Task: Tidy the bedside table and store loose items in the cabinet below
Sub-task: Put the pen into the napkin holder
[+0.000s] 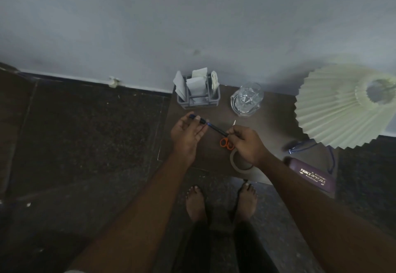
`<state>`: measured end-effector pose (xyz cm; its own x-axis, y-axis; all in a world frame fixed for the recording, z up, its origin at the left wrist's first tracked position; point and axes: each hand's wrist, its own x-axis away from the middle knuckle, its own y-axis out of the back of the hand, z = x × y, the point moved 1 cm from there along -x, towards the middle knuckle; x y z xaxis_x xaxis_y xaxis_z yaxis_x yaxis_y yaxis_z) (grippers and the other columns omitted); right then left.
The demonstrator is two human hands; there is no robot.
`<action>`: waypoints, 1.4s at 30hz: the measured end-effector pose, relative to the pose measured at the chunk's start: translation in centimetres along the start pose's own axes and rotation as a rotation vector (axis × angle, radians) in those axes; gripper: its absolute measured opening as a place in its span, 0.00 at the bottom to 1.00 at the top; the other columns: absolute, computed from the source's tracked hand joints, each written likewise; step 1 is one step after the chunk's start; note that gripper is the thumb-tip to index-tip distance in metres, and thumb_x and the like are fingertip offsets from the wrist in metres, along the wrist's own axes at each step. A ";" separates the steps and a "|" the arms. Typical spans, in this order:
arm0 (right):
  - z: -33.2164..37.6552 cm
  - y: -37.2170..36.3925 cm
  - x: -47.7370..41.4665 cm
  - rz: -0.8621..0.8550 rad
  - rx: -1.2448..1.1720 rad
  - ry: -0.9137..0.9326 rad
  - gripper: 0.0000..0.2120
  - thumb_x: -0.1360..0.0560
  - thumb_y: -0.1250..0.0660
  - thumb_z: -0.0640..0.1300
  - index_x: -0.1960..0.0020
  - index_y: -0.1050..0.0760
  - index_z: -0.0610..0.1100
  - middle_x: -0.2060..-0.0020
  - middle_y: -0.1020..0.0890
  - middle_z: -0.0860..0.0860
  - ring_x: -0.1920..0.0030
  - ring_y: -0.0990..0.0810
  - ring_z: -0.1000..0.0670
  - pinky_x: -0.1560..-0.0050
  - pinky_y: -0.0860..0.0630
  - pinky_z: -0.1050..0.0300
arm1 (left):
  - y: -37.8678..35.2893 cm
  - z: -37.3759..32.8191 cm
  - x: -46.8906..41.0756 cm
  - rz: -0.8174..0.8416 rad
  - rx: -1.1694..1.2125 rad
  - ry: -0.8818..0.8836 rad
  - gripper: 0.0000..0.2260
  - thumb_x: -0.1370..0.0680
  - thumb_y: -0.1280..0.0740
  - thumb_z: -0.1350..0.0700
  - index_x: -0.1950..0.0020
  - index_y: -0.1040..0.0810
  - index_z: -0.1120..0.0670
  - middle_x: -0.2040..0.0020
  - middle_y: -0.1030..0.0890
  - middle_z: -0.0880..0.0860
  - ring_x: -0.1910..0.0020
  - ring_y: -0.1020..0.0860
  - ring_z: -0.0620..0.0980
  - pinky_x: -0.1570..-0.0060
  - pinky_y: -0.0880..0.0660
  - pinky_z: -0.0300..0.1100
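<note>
A dark blue pen hangs over the brown bedside table, held at both ends. My left hand grips its left end, fingertips curled over the barrel. My right hand pinches its right end. Under my right hand lie orange-handled scissors, whose pale blade tip pokes out beyond my knuckles. A roll of beige tape is partly hidden by my right wrist. A purple glasses case lies at the table's front right. The cabinet below is out of sight.
A grey organiser with white sachets stands at the back left of the table, an upturned clear glass beside it. A pleated cream lampshade overhangs the right side, a blue cord below it. My bare feet stand on dark floor.
</note>
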<state>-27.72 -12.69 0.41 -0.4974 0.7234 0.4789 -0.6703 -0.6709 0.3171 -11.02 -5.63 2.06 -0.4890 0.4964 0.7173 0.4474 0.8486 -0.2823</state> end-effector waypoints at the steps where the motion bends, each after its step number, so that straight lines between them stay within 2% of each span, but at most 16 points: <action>1: -0.1 -0.1 0.0 0.004 0.004 -0.001 0.17 0.22 0.34 0.33 0.61 0.22 0.53 0.68 0.19 0.51 0.66 0.23 0.53 0.60 0.27 0.57 | 0.1 0.0 0.1 0.007 -0.013 -0.004 0.07 0.20 0.33 0.68 0.47 0.23 0.57 0.48 0.18 0.62 0.50 0.16 0.60 0.48 0.17 0.48; 4: -0.5 -0.3 -0.2 0.004 -0.010 -0.009 0.17 0.23 0.34 0.33 0.62 0.21 0.53 0.70 0.19 0.56 0.68 0.23 0.56 0.60 0.27 0.57 | 0.2 0.0 0.5 0.028 -0.067 -0.030 0.08 0.20 0.34 0.68 0.43 0.24 0.58 0.48 0.19 0.60 0.50 0.16 0.59 0.47 0.17 0.47; 7: -0.6 -0.6 -0.3 0.017 -0.038 -0.013 0.15 0.23 0.34 0.33 0.62 0.20 0.50 0.72 0.19 0.56 0.67 0.24 0.53 0.58 0.27 0.53 | 0.1 -0.1 0.8 0.048 -0.109 -0.048 0.10 0.20 0.34 0.69 0.40 0.25 0.60 0.50 0.19 0.58 0.54 0.16 0.54 0.49 0.17 0.45; 10: 0.2 -1.3 -0.2 0.043 -0.126 -0.058 0.15 0.23 0.36 0.31 0.61 0.20 0.48 0.72 0.21 0.52 0.68 0.27 0.50 0.60 0.31 0.52 | -0.1 0.1 1.2 0.061 -0.167 -0.064 0.12 0.20 0.33 0.69 0.37 0.24 0.61 0.50 0.19 0.60 0.54 0.16 0.54 0.50 0.17 0.45; 12: 1.1 -1.7 -0.1 0.099 -0.259 -0.132 0.14 0.21 0.40 0.31 0.59 0.21 0.43 0.72 0.25 0.46 0.72 0.31 0.50 0.66 0.35 0.55 | -0.1 0.3 1.4 0.069 -0.226 -0.079 0.14 0.21 0.32 0.69 0.35 0.24 0.63 0.47 0.19 0.63 0.50 0.17 0.58 0.48 0.17 0.47; 14: 2.0 -1.7 0.0 0.185 -0.367 -0.231 0.13 0.18 0.43 0.37 0.54 0.21 0.39 0.74 0.30 0.47 0.77 0.37 0.53 0.75 0.42 0.61 | -0.1 0.5 1.5 0.103 -0.267 -0.086 0.15 0.22 0.31 0.69 0.35 0.23 0.65 0.47 0.19 0.64 0.49 0.18 0.59 0.50 0.16 0.48; 17: 3.0 -1.3 0.1 0.336 -0.452 -0.419 0.17 0.17 0.47 0.47 0.50 0.21 0.42 0.73 0.35 0.52 0.77 0.44 0.54 0.73 0.52 0.62 | -0.2 0.7 1.6 0.170 -0.285 -0.072 0.13 0.22 0.31 0.69 0.38 0.21 0.65 0.53 0.17 0.61 0.51 0.20 0.59 0.47 0.18 0.54; 19: 3.2 -1.2 0.1 0.410 -0.485 -0.498 0.21 0.17 0.49 0.55 0.52 0.23 0.43 0.72 0.38 0.53 0.77 0.45 0.55 0.72 0.54 0.60 | -0.2 0.6 1.5 0.210 -0.325 -0.080 0.13 0.22 0.30 0.68 0.39 0.19 0.61 0.51 0.17 0.61 0.50 0.20 0.58 0.42 0.22 0.59; 21: 3.4 -1.2 0.1 0.428 -0.479 -0.514 0.28 0.19 0.49 0.65 0.55 0.24 0.44 0.73 0.39 0.53 0.77 0.45 0.55 0.74 0.53 0.61 | -0.2 0.3 1.7 0.258 -0.375 -0.102 0.13 0.23 0.29 0.67 0.39 0.17 0.58 0.49 0.15 0.60 0.50 0.20 0.56 0.43 0.23 0.55; 23: 3.6 -1.2 0.0 0.429 -0.418 -0.483 0.35 0.25 0.48 0.75 0.59 0.24 0.44 0.74 0.40 0.53 0.77 0.45 0.54 0.76 0.50 0.62 | -0.3 0.0 1.9 0.315 -0.397 -0.111 0.13 0.22 0.29 0.67 0.40 0.17 0.56 0.49 0.14 0.58 0.52 0.19 0.56 0.47 0.22 0.49; 25: 3.8 -1.2 0.2 0.432 -0.370 -0.456 0.39 0.30 0.46 0.81 0.62 0.25 0.44 0.74 0.40 0.53 0.76 0.45 0.52 0.74 0.49 0.60 | -0.4 -0.2 2.2 0.366 -0.413 -0.114 0.12 0.22 0.30 0.67 0.41 0.16 0.55 0.51 0.13 0.57 0.55 0.20 0.57 0.52 0.21 0.46; 28: 4.0 -1.2 0.3 0.406 -0.336 -0.440 0.40 0.32 0.44 0.82 0.66 0.25 0.43 0.75 0.41 0.52 0.75 0.45 0.51 0.71 0.49 0.56 | -0.4 -0.4 2.3 0.415 -0.460 -0.115 0.10 0.22 0.29 0.67 0.47 0.15 0.53 0.52 0.14 0.58 0.52 0.20 0.59 0.49 0.19 0.45; 31: 4.2 -1.0 0.4 0.389 -0.307 -0.438 0.40 0.33 0.43 0.82 0.66 0.25 0.42 0.76 0.42 0.52 0.76 0.45 0.52 0.70 0.50 0.55 | -0.3 -0.8 2.4 0.434 -0.503 -0.118 0.09 0.22 0.30 0.68 0.46 0.16 0.57 0.50 0.15 0.62 0.50 0.19 0.59 0.47 0.19 0.43; 35: 4.3 -1.1 0.1 0.370 -0.310 -0.411 0.38 0.31 0.43 0.79 0.67 0.24 0.43 0.76 0.42 0.52 0.77 0.46 0.52 0.74 0.48 0.60 | -0.4 -1.2 2.3 0.421 -0.552 -0.156 0.11 0.23 0.30 0.69 0.41 0.19 0.69 0.46 0.17 0.70 0.51 0.19 0.58 0.43 0.22 0.53; 37: 4.4 -1.1 -0.1 0.336 -0.309 -0.387 0.36 0.29 0.43 0.77 0.69 0.25 0.44 0.77 0.41 0.51 0.78 0.46 0.52 0.76 0.47 0.63 | -0.5 -1.3 2.3 0.428 -0.562 -0.172 0.11 0.23 0.30 0.69 0.42 0.20 0.71 0.49 0.17 0.73 0.55 0.20 0.60 0.46 0.23 0.55; 42: 4.8 -1.2 -0.5 0.279 -0.284 -0.361 0.34 0.31 0.41 0.78 0.69 0.25 0.46 0.77 0.38 0.50 0.79 0.43 0.51 0.77 0.46 0.63 | -0.5 -1.3 2.1 0.409 -0.541 -0.189 0.09 0.23 0.30 0.69 0.44 0.20 0.71 0.56 0.18 0.72 0.61 0.21 0.57 0.53 0.22 0.47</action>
<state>-23.99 -13.03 3.73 -0.4909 0.3882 0.7799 -0.6868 -0.7232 -0.0724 -11.29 -5.21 4.53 -0.3019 0.8211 0.4844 0.9089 0.4013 -0.1138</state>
